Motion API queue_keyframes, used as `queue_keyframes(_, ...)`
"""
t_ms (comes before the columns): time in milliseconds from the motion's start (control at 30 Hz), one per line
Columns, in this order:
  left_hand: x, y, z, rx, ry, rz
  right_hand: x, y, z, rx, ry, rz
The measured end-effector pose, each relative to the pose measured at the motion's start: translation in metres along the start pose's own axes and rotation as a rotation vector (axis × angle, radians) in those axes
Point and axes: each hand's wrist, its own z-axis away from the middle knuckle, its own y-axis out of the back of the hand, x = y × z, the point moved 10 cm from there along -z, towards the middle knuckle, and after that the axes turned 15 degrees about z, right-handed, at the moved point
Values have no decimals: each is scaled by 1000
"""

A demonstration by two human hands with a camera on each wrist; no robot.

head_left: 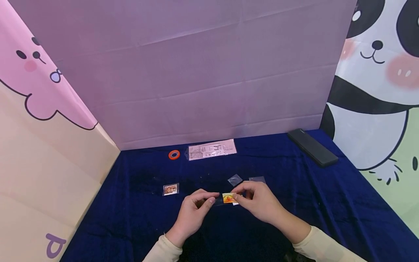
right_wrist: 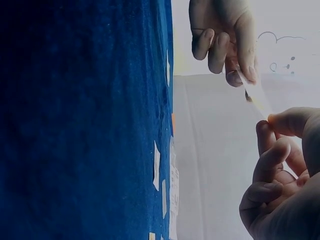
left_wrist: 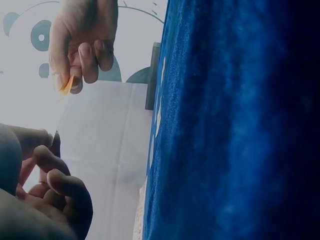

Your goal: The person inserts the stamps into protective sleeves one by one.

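- Hovering just above the dark blue velvet worktop (head_left: 294,189), a small yellow-and-red picture card (head_left: 229,198) sits partly inside a clear plastic sleeve (head_left: 218,200), held between both hands
- Thin, light and slick by the look of it; likely to bend or crease, so the edges are the safest place to hold it
- Right hand (head_left: 258,202) pinches the card's right end; left hand (head_left: 195,209) pinches the sleeve's left end
- Nearby lie a sleeved card (head_left: 170,189), two clear empty sleeves (head_left: 235,179), an orange ring (head_left: 174,154), a printed packet (head_left: 212,149) and a black case (head_left: 312,147)
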Motion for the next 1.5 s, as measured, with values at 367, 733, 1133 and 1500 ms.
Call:
queue_keyframes(367, -1, 4, 1, 63, 15, 21, -3, -3, 0, -24, 20, -32)
queue_keyframes(733, -2, 5, 0, 60, -1, 33, -4, -6, 1, -50, 38, -45)
queue_keyframes(1133, 2, 3, 1, 50, -29, 10, -2, -6, 1, -43, 17, -2)
queue_keyframes(1500, -2, 7, 1, 85, 9, 50, 0, -6, 1, -47, 12, -14)
